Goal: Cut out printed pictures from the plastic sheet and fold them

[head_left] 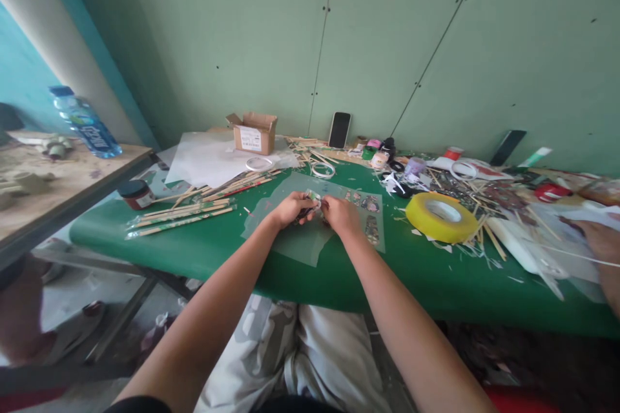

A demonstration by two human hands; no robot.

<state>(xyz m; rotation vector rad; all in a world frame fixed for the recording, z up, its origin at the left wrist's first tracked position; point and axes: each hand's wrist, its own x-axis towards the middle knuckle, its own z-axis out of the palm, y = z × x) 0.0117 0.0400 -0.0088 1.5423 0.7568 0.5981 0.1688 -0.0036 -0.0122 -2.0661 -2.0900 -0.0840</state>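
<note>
Close by, the left hand (289,208) and right hand (340,214) both pinch a small shiny piece (312,199) over clear sheets (303,242) on the green desk (213,251); farther back, a brown box (255,133) sits left of a black phone (340,130)

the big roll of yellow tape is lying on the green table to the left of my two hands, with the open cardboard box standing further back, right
Not quite: the yellow tape roll lies to the right of your left hand and right hand, as the head view shows. The open cardboard box does stand further back.
</note>
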